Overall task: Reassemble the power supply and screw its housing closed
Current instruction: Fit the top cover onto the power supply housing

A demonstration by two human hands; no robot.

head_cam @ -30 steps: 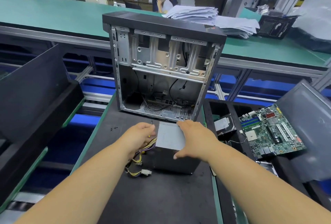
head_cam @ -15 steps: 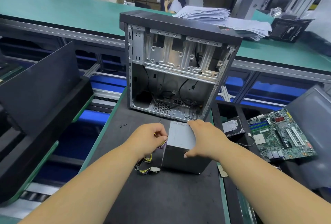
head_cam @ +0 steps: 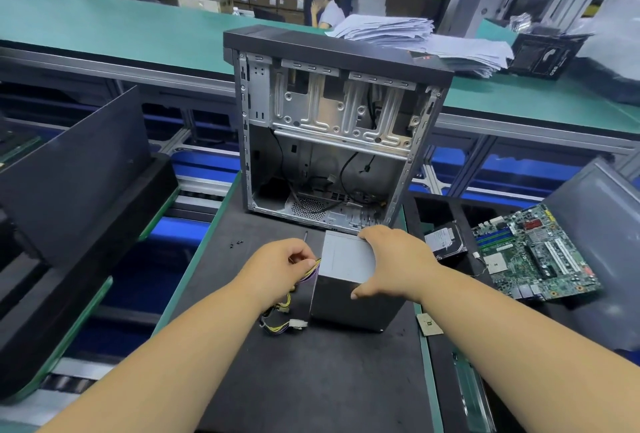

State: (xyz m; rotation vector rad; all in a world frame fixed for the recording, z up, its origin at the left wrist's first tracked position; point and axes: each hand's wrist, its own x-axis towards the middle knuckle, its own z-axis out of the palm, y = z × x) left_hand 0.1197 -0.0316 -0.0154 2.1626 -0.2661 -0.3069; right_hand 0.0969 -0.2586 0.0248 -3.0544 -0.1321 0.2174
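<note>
A grey metal power supply (head_cam: 346, 280) stands on the black mat (head_cam: 311, 380) just in front of an open, empty computer case (head_cam: 332, 141). My right hand (head_cam: 394, 259) grips the top of the power supply, fingers over its far edge and thumb on the near side. My left hand (head_cam: 280, 266) pinches the bundle of yellow and purple cables (head_cam: 280, 321) where it leaves the unit's left side. The cable ends with white connectors lie on the mat. Small black screws (head_cam: 235, 243) and a thin screwdriver (head_cam: 305, 235) lie left of the unit.
A motherboard (head_cam: 533, 256) and a hard drive (head_cam: 445, 242) lie in the black tray to the right. A small chip (head_cam: 429, 323) sits by the mat's right edge. Black panels (head_cam: 69, 169) lean at the left. Stacked papers (head_cam: 415, 37) rest on the green bench behind.
Both hands stay on the power supply and its cables. The view has shifted so the case and unit sit slightly further right in frame; the unit itself has barely moved.
</note>
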